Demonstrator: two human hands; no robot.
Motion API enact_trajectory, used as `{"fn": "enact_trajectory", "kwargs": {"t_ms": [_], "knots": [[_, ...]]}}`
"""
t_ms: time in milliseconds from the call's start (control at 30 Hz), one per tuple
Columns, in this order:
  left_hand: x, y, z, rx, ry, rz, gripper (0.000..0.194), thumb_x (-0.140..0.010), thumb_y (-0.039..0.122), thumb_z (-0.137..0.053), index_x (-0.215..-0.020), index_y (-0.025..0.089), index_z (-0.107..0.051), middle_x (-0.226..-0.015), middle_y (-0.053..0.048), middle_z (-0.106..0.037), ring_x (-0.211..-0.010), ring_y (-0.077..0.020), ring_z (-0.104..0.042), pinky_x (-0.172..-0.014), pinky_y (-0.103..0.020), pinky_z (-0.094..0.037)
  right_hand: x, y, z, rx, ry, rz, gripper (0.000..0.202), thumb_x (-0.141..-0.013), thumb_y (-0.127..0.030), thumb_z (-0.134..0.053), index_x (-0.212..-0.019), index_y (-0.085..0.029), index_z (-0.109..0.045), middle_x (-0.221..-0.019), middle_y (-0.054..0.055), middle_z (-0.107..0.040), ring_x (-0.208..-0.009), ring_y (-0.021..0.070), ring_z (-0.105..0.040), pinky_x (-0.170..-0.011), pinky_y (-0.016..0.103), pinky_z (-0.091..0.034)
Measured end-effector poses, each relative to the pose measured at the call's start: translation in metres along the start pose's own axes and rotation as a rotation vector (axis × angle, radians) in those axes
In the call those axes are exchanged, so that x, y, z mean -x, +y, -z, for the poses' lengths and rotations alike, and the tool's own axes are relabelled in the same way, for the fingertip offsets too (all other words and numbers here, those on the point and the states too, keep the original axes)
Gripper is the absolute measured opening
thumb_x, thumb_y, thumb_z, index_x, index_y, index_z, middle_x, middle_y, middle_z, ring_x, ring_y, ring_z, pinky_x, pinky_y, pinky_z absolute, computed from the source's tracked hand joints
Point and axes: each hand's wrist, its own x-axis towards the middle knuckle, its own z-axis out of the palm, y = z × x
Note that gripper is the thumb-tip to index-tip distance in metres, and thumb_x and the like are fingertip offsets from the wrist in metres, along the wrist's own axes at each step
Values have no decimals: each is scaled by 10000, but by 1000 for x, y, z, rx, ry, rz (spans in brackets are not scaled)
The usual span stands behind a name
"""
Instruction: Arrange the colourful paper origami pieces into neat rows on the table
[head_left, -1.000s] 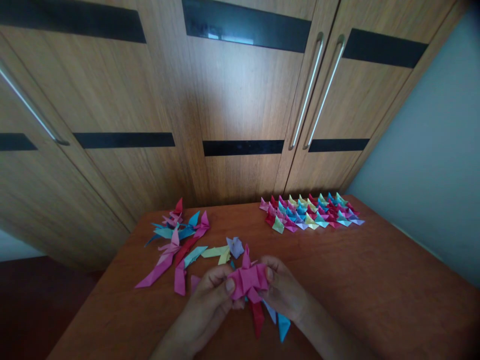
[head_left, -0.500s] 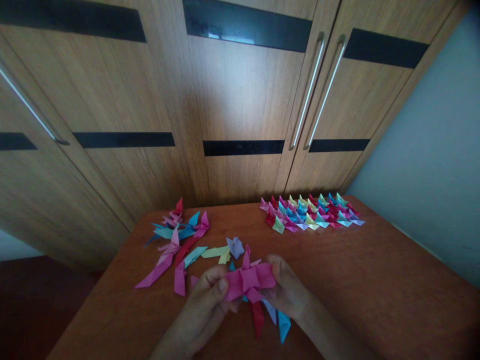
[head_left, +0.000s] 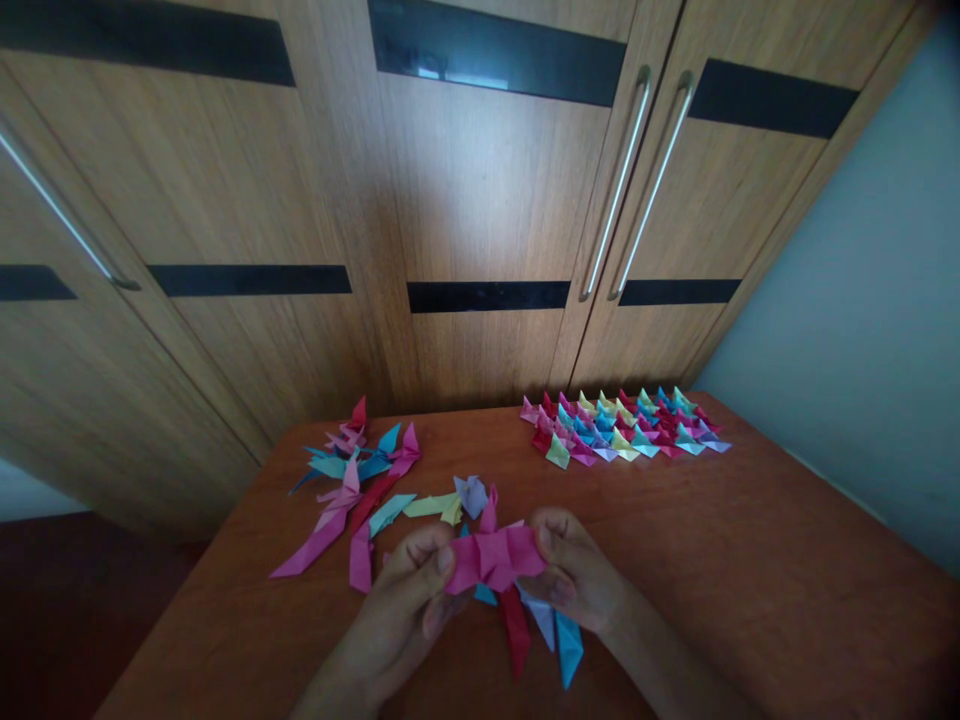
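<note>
A pink origami piece [head_left: 495, 556] with a square centre and pointed flaps is held up above the table. My left hand [head_left: 409, 600] pinches its left flap between thumb and fingers. On the other side, my right hand [head_left: 577, 570] grips the right flap the same way. One pink point sticks up from the top of the piece. Beneath it lie folded paper strips: a red one [head_left: 514, 635], a lilac one [head_left: 541, 618] and a blue one [head_left: 568, 648], their upper ends hidden by the piece and my hands.
Several folded paper pieces, among them a pink one [head_left: 319, 540] and a yellow one [head_left: 431, 506], lie on the left of the brown table [head_left: 712, 560]. Rows of small colourful origami pieces [head_left: 622, 430] stand at the back right. Behind the table rises a wooden wardrobe [head_left: 487, 190].
The pink piece has shifted slightly left and tilted a little, with both hands still gripping its flaps. My right thumb now covers more of the right flap.
</note>
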Motion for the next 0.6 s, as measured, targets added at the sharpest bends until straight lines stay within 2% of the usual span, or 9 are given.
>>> {"fn": "enact_trajectory", "kwargs": {"t_ms": [167,267,333,400,500,600], "knots": [[-1,1,4,-65,-21,2,382,-730,412,-718,-555,179,-471,-337,90,-356,-403,-64,-328,-477,-175,-301,1,-2,0,35,1,-19,358,-757,-397,-712,-595,-171,-486,-358,-114,-350,-308,15,-237,-338,134,-205],[-2,9,2,-274,28,21,343,-759,422,-682,-591,175,-513,-350,84,-416,-362,-53,-329,-436,-170,-287,1,-8,2,138,69,-25,364,-743,-405,-719,-595,-169,-485,-352,-114,-355,-309,18,-257,-344,142,-210],[-4,15,-1,-461,63,23,303,-790,415,-647,-635,170,-558,-431,49,-538,-390,-65,-432,-449,-175,-331,1,-14,4,252,128,-35,365,-741,-418,-714,-601,-167,-489,-356,-106,-390,-305,23,-293,-341,148,-213],[-6,19,-3,-610,69,11,288,-815,414,-612,-671,165,-597,-562,1,-640,-504,-103,-556,-509,-191,-398,0,-19,5,384,180,-63,355,-764,-431,-683,-616,-163,-502,-380,-87,-452,-306,33,-348,-334,150,-222],[-11,20,-2,-733,60,-9,249,-816,402,-600,-753,167,-651,-654,-18,-676,-615,-141,-615,-555,-209,-441,-1,-24,4,582,223,-112,347,-808,-463,-615,-666,-156,-538,-450,-46,-561,-349,57,-457,-362,155,-299],[-15,19,2,-786,103,-31,226,-801,384,-607,-846,176,-683,-708,-21,-692,-660,-165,-633,-597,-237,-475,-2,-26,4,735,226,-121,355,-826,-487,-576,-747,-141,-597,-528,-12,-629,-421,74,-525,-427,172,-376]]}}
